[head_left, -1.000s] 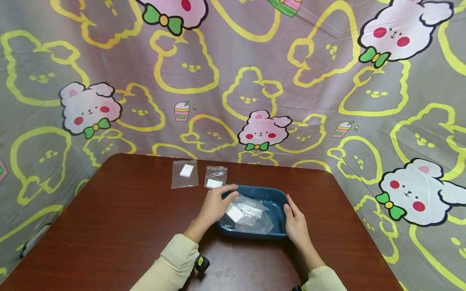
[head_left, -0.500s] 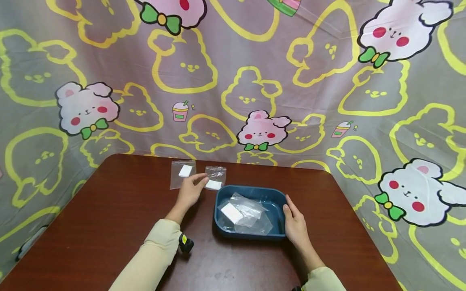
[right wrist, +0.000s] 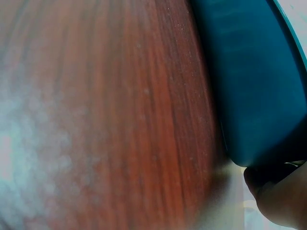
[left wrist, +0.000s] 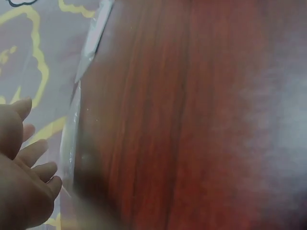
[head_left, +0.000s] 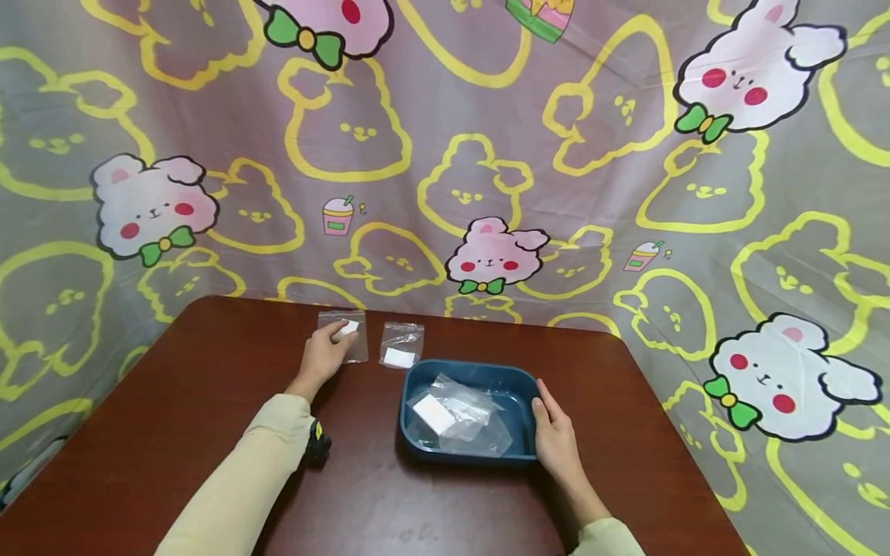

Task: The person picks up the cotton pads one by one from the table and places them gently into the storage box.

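In the head view my left hand (head_left: 323,357) reaches over a small clear zip bag (head_left: 358,349) with a white block in it. Its fingertips overlap the bag there, while the left wrist view has the fingers (left wrist: 45,170) loosely spread, a bag edge (left wrist: 70,139) just beyond them. My right hand (head_left: 560,448) holds the right end of a blue rectangular bin (head_left: 473,461), thumb at the rim and fingers along the outside wall. Inside the bin lie clear bags (head_left: 469,409) and a white block (head_left: 433,415). In the right wrist view a thumb (right wrist: 284,201) shows beside the bin's corner.
Another clear zip bag (head_left: 405,337) with a white piece lies between the left hand and the bin. The brown wooden table (head_left: 188,432) meets a patterned curtain (head_left: 389,170) at its back and sides.
My left hand has moved from above the bin's left side, past the nearer zip bag, to the far left bag. The right hand stays at the bin's right end.
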`<state>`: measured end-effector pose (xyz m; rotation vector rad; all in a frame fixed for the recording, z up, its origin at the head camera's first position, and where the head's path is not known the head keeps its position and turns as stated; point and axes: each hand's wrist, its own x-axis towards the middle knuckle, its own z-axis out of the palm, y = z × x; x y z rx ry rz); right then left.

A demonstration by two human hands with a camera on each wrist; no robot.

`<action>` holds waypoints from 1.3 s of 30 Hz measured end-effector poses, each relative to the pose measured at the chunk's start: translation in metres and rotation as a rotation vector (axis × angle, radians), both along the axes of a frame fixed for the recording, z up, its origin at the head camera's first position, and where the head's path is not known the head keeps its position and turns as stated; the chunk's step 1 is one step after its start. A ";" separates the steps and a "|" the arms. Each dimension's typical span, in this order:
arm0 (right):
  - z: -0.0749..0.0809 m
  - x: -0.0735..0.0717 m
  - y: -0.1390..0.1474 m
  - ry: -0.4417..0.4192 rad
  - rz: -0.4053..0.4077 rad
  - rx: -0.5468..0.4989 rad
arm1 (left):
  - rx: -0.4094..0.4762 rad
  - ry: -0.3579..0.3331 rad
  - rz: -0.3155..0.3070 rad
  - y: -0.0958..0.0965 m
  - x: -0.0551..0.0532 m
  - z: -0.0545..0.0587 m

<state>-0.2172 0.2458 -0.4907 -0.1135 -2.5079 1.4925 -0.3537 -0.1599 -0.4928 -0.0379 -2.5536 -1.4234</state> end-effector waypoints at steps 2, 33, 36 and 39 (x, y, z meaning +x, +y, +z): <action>-0.003 0.001 -0.002 0.012 -0.004 -0.007 | -0.012 -0.022 -0.013 -0.003 -0.002 -0.002; -0.002 -0.002 -0.001 -0.005 0.001 -0.012 | -0.213 0.004 -0.057 -0.002 -0.009 -0.022; -0.001 -0.002 -0.001 -0.004 -0.001 -0.011 | -0.210 0.005 -0.052 -0.001 -0.010 -0.022; 0.000 -0.002 0.000 0.000 -0.006 -0.008 | -0.202 0.012 -0.045 0.001 -0.010 -0.023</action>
